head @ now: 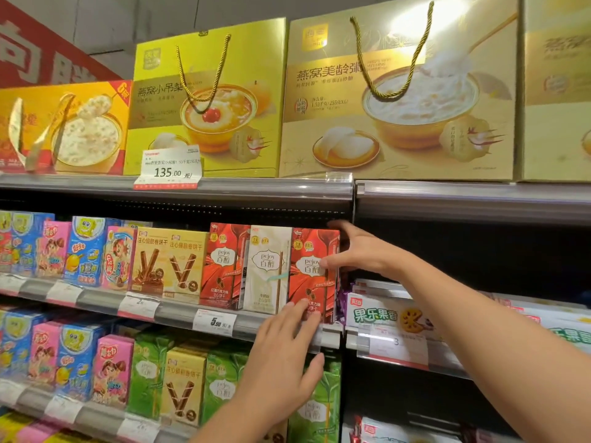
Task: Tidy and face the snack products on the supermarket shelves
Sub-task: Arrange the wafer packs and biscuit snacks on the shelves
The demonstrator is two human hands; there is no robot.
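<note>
A red Pejoy box [311, 251] stands upright at the right end of the middle shelf row, next to a white Pejoy box [267, 270] and another red one [222, 266]. My right hand [355, 251] wraps around the end box's right side, thumb on its front. My left hand [287, 340] reaches up from below, its fingertips pressing the bottom front of the same box, fingers apart. Both forearms come in from the lower right.
Yellow wafer-roll boxes [169, 263] and cartoon snack boxes [83, 251] fill the row to the left. Green boxes [220, 385] stand on the shelf below. Large gift boxes [396, 91] sit on top. White biscuit packs [383, 314] lie on the right bay. A price tag [214, 321] hangs on the rail.
</note>
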